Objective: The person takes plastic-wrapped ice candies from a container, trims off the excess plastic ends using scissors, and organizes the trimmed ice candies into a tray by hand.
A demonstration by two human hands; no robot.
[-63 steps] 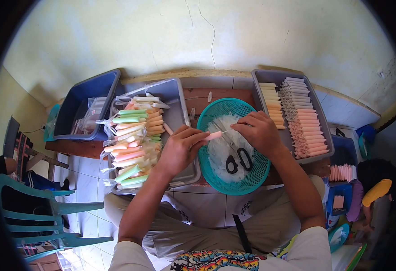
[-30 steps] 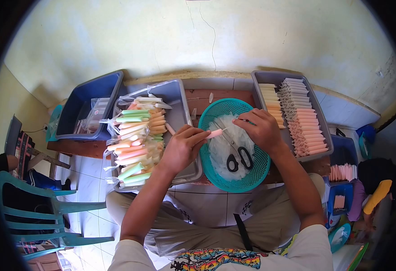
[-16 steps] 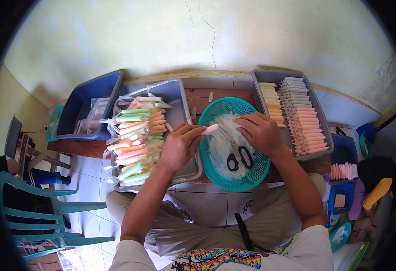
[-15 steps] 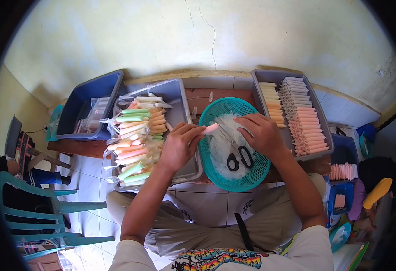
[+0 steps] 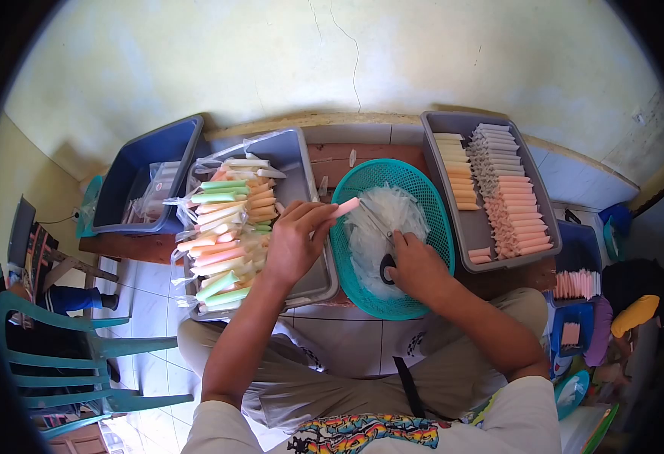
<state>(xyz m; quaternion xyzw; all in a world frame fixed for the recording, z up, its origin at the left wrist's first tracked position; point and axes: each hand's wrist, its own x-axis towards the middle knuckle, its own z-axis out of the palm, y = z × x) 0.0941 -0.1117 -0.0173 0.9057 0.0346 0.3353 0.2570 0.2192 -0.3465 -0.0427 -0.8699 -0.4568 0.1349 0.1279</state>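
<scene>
My left hand (image 5: 298, 238) pinches a short pink ice pop (image 5: 346, 206) in a plastic sleeve, its end pointing up over the basket's left side. Inside the turquoise basket (image 5: 444, 219), my right hand (image 5: 420, 268) is closed on the black handles of a pair of scissors (image 5: 386, 270), hiding one handle loop. The blades point up and left over a heap of clear plastic scraps (image 5: 407, 206). Left of the basket, a grey tray (image 5: 292, 170) holds a pile of green, orange, pink and white ice pops (image 5: 222, 227) with loose plastic ends.
To the right, another grey tray (image 5: 464, 234) carries rows of yellow, orange, white and pink ice pops (image 5: 519, 208). A dark blue tub (image 5: 108, 204) is at far left, near a turquoise chair (image 5: 52, 325). At far right, a person's yellow sleeve (image 5: 634, 316) shows beside more tubs.
My right hand has come down from the basket's upper right side and closed on the scissors handles. My left hand keeps the pink ice pop, having shifted slightly left and up.
</scene>
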